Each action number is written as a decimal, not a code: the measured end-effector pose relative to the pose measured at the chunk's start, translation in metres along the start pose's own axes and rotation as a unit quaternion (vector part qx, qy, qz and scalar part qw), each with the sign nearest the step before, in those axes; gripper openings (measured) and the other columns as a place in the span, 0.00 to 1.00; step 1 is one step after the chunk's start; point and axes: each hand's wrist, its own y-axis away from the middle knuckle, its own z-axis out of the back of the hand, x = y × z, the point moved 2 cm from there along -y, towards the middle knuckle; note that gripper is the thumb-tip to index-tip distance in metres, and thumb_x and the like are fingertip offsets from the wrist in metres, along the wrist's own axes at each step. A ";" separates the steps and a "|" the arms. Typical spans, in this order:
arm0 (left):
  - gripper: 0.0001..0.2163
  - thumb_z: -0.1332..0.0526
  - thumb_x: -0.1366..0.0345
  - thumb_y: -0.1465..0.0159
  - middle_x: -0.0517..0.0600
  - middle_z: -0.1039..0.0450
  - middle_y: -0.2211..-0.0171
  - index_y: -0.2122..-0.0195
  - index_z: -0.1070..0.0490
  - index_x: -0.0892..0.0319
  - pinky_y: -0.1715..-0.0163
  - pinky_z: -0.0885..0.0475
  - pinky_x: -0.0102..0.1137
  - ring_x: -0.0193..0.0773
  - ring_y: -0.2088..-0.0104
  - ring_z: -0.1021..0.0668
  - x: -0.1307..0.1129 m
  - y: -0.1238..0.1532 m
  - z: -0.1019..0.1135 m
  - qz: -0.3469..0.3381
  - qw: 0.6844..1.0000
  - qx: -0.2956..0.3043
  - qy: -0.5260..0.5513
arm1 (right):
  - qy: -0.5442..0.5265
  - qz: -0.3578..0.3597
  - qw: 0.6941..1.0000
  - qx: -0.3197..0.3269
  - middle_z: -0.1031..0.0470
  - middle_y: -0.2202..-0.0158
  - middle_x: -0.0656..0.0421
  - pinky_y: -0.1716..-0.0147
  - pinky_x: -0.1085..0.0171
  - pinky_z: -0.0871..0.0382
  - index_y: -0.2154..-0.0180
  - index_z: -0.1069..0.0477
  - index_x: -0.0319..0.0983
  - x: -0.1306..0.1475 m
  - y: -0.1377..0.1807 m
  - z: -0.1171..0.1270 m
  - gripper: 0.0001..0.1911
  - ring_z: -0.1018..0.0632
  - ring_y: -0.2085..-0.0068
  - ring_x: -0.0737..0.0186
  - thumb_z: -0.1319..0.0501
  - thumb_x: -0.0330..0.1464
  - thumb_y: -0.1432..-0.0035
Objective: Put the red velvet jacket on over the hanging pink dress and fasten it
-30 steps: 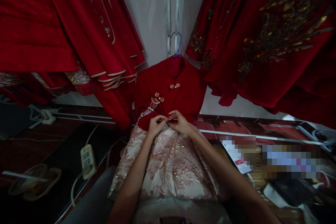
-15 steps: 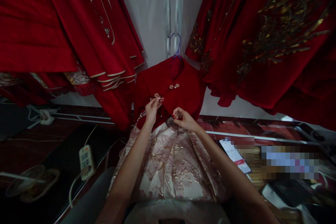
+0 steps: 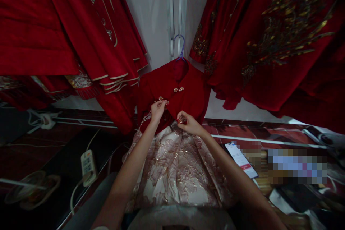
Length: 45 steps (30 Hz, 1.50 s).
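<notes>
A small red jacket (image 3: 188, 95) hangs on a purple hanger (image 3: 181, 45) over a pale pink and gold brocade skirt (image 3: 175, 167). My left hand (image 3: 156, 110) is raised to the beaded tassel brooch (image 3: 161, 99) on the jacket's front, with fingers pinched on it. My right hand (image 3: 188, 124) is lower, at the jacket's hem, and its fingers are closed on a small pearl clasp (image 3: 180, 119). A second pearl button pair (image 3: 179, 88) sits higher on the jacket's chest.
Large red garments hang at left (image 3: 54, 32) and at right (image 3: 275, 39), the right ones with gold embroidery. A white power strip (image 3: 88, 163) lies on a dark surface at left. A phone (image 3: 241, 159) lies at right beside cluttered items.
My left hand has left the hem clasp and risen to the tassel brooch. My right hand has stayed at the hem with the clasp.
</notes>
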 end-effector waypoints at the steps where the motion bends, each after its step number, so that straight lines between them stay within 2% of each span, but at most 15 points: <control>1: 0.13 0.35 0.56 0.48 0.51 0.24 0.73 0.72 0.25 0.63 0.69 0.28 0.30 0.35 0.72 0.24 -0.004 0.000 -0.005 -0.005 0.999 0.034 -0.026 | 0.012 0.000 1.000 0.006 0.39 0.73 0.65 0.70 0.68 0.41 0.68 0.41 0.39 0.002 0.000 0.003 0.08 0.37 0.72 0.70 0.42 0.30 0.51; 5: 0.09 0.39 0.61 0.42 0.51 0.25 0.68 0.65 0.25 0.60 0.65 0.29 0.31 0.35 0.69 0.25 -0.034 -0.002 -0.028 -0.152 0.968 0.124 -0.155 | 0.061 0.000 0.998 0.022 0.44 0.77 0.65 0.71 0.69 0.45 0.76 0.47 0.40 0.009 0.002 0.017 0.11 0.41 0.73 0.70 0.43 0.30 0.51; 7: 0.09 0.42 0.65 0.39 0.53 0.27 0.62 0.59 0.26 0.58 0.60 0.30 0.33 0.37 0.63 0.26 -0.051 -0.004 -0.038 -0.259 0.921 0.132 -0.258 | 0.074 0.001 0.997 0.029 0.46 0.78 0.66 0.72 0.69 0.47 0.77 0.49 0.40 0.011 0.003 0.023 0.13 0.42 0.74 0.70 0.43 0.30 0.50; 10: 0.10 0.46 0.65 0.36 0.55 0.32 0.58 0.58 0.27 0.58 0.54 0.32 0.37 0.43 0.56 0.30 -0.069 -0.009 -0.049 -0.364 0.822 0.133 -0.418 | 0.086 0.000 0.996 0.040 0.47 0.78 0.66 0.73 0.69 0.48 0.77 0.50 0.40 0.012 0.004 0.028 0.13 0.43 0.74 0.71 0.43 0.30 0.50; 13: 0.11 0.47 0.62 0.35 0.57 0.34 0.58 0.58 0.29 0.60 0.52 0.35 0.40 0.46 0.54 0.32 -0.081 -0.012 -0.056 -0.405 0.753 0.142 -0.498 | 0.085 0.003 0.995 0.043 0.47 0.78 0.66 0.73 0.69 0.49 0.77 0.50 0.40 0.011 0.004 0.030 0.13 0.43 0.74 0.71 0.44 0.30 0.50; 18: 0.10 0.45 0.61 0.36 0.58 0.34 0.57 0.61 0.29 0.60 0.52 0.37 0.44 0.49 0.52 0.33 -0.091 -0.019 -0.063 -0.426 0.692 0.187 -0.552 | 0.085 0.002 0.995 0.049 0.47 0.78 0.66 0.73 0.69 0.49 0.77 0.49 0.40 0.012 0.004 0.031 0.14 0.43 0.74 0.71 0.43 0.31 0.49; 24: 0.08 0.44 0.66 0.38 0.54 0.30 0.63 0.61 0.28 0.58 0.41 0.48 0.49 0.44 0.55 0.30 -0.098 -0.022 -0.067 -0.453 0.691 0.261 -0.499 | 0.038 -0.013 0.996 0.080 0.43 0.77 0.66 0.74 0.69 0.46 0.75 0.45 0.39 0.020 0.006 0.029 0.15 0.40 0.74 0.71 0.40 0.38 0.47; 29: 0.06 0.43 0.65 0.40 0.47 0.30 0.74 0.65 0.26 0.53 0.37 0.54 0.50 0.40 0.64 0.26 -0.100 -0.026 -0.066 -0.397 0.777 0.289 -0.393 | 0.001 -0.033 0.992 0.119 0.34 0.75 0.63 0.75 0.68 0.41 0.69 0.36 0.39 0.023 0.008 0.026 0.14 0.34 0.74 0.69 0.38 0.42 0.48; 32: 0.06 0.42 0.63 0.40 0.48 0.28 0.74 0.64 0.27 0.55 0.38 0.54 0.50 0.42 0.63 0.25 -0.103 -0.029 -0.062 -0.391 0.799 0.251 -0.383 | 0.019 -0.011 1.000 -0.008 0.29 0.66 0.57 0.69 0.65 0.34 0.66 0.34 0.39 0.023 -0.010 0.036 0.17 0.29 0.68 0.67 0.37 0.45 0.50; 34: 0.12 0.44 0.64 0.39 0.53 0.26 0.68 0.56 0.28 0.58 0.39 0.53 0.52 0.45 0.58 0.26 -0.104 -0.028 -0.059 -0.410 0.778 0.210 -0.427 | 0.005 0.005 0.987 -0.162 0.29 0.60 0.54 0.61 0.63 0.31 0.63 0.34 0.39 0.024 -0.035 0.046 0.18 0.27 0.62 0.64 0.38 0.46 0.48; 36: 0.18 0.47 0.68 0.38 0.59 0.27 0.59 0.46 0.34 0.61 0.41 0.50 0.53 0.49 0.52 0.28 -0.105 -0.025 -0.057 -0.419 0.751 0.161 -0.484 | -0.040 0.024 0.968 -0.247 0.29 0.56 0.52 0.53 0.61 0.32 0.60 0.35 0.39 0.028 -0.066 0.050 0.20 0.26 0.56 0.62 0.42 0.48 0.46; 38: 0.23 0.51 0.72 0.37 0.62 0.32 0.49 0.40 0.41 0.60 0.43 0.48 0.55 0.54 0.46 0.32 -0.107 -0.021 -0.054 -0.418 0.736 0.104 -0.522 | -0.084 0.028 0.963 -0.256 0.30 0.51 0.50 0.48 0.59 0.34 0.54 0.37 0.39 0.033 -0.097 0.047 0.24 0.28 0.49 0.60 0.49 0.51 0.41; 40: 0.25 0.52 0.73 0.37 0.62 0.40 0.41 0.38 0.44 0.56 0.44 0.46 0.57 0.57 0.41 0.38 -0.110 -0.019 -0.050 -0.417 0.732 0.050 -0.536 | -0.072 -0.019 0.963 -0.259 0.34 0.46 0.46 0.44 0.55 0.37 0.48 0.40 0.36 0.034 -0.121 0.043 0.31 0.32 0.43 0.56 0.54 0.53 0.40; 43: 0.27 0.51 0.73 0.38 0.60 0.48 0.36 0.37 0.46 0.53 0.46 0.41 0.58 0.60 0.39 0.42 -0.122 -0.022 -0.040 -0.408 0.736 -0.010 -0.540 | 0.045 -0.094 0.936 -0.336 0.48 0.38 0.39 0.39 0.49 0.49 0.39 0.50 0.29 0.034 -0.135 0.047 0.41 0.46 0.35 0.48 0.54 0.54 0.40; 45: 0.27 0.51 0.73 0.38 0.60 0.51 0.35 0.36 0.47 0.54 0.49 0.35 0.55 0.59 0.42 0.39 -0.136 -0.032 -0.029 -0.381 0.736 -0.034 -0.558 | 0.144 -0.115 0.909 -0.373 0.52 0.37 0.35 0.38 0.47 0.53 0.38 0.55 0.24 0.033 -0.134 0.059 0.41 0.50 0.34 0.44 0.55 0.51 0.38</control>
